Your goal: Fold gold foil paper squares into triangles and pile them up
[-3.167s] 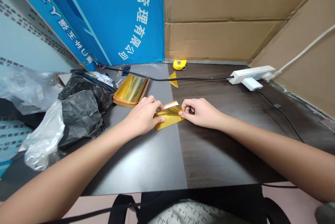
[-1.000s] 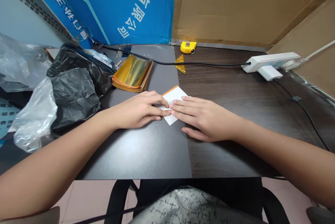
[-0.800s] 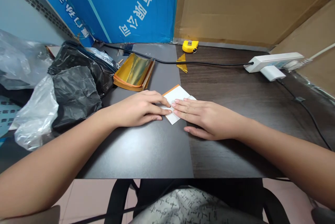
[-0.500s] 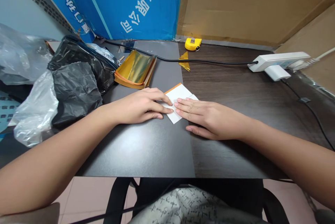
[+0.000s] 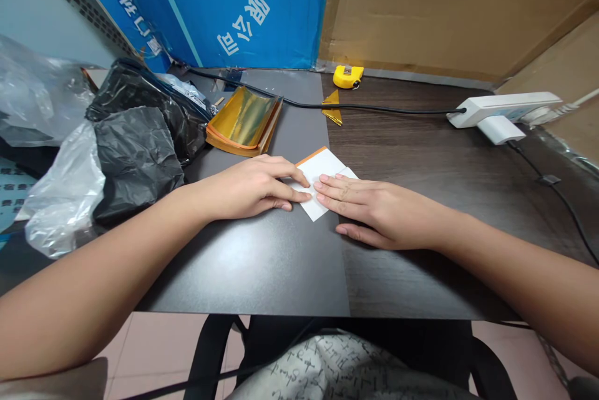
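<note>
On the dark wood-grain bench (image 5: 421, 275), one white sheet (image 5: 322, 166) with an orange far edge lies across the seam where a grey mat (image 5: 243, 275) meets the wood, just in front of me. It looks roughly square, though my hands hide too much to judge its long axis; it sits turned like a diamond, one corner pointing toward me. My left hand (image 5: 248, 188) rests flat on its left part, and my right hand (image 5: 379, 209) rests on its right part. The fingers (image 5: 299, 185) of my left hand lie together and slightly curved, and the fingers (image 5: 337, 191) of my right hand lie together and straight, their tips almost meeting, pressing down rather than clamping. Beyond them sit one stack of gold foil sheets (image 5: 243, 120), one small gold triangle (image 5: 332, 107), and one yellow tape measure (image 5: 349, 77). A black cable (image 5: 374, 108) runs to one white power strip (image 5: 503, 107) holding one white plug (image 5: 500, 130). Crumpled black plastic (image 5: 135, 163) and clear plastic (image 5: 65, 194) are heaped to my left. Against the wall, a blue board (image 5: 234, 7) reads 有限公司 upside down, beside brown cardboard (image 5: 412, 13).
</note>
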Demonstrator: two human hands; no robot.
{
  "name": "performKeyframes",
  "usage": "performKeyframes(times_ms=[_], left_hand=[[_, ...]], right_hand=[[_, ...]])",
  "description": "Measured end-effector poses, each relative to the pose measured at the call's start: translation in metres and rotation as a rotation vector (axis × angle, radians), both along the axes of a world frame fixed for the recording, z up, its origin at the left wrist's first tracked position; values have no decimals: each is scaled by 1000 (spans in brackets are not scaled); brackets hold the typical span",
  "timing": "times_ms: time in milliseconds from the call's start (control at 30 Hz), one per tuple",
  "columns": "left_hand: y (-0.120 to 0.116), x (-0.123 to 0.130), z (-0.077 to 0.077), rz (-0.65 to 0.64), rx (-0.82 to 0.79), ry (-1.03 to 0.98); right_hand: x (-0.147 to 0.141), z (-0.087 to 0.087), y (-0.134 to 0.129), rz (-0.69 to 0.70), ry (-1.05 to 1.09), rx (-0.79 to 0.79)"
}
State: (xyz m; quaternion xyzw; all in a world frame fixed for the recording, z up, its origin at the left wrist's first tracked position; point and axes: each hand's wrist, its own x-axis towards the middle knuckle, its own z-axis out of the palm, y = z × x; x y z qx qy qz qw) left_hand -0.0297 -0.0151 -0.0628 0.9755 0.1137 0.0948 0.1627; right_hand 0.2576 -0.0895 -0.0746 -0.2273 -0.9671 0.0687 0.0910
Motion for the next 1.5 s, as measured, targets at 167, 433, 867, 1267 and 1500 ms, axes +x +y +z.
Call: performKeyframes(times_ms=[167, 433, 867, 1267, 1500], left_hand=[[1, -1, -3, -36, 72, -25], [1, -1, -5, -53, 107, -34], [0, 1, -4, -23, 16, -39], [2, -1, -6, -55, 68, -67], [0, -1, -5, -51, 96, -42]], right_hand=[[-1, 3, -1, 0, -8, 27], [-1, 4, -2, 0, -11, 18], [-3, 3, -3, -15, -2, 21], [-1, 2, -1, -9, 14, 38], [-1, 3, -1, -4, 14, 33]])
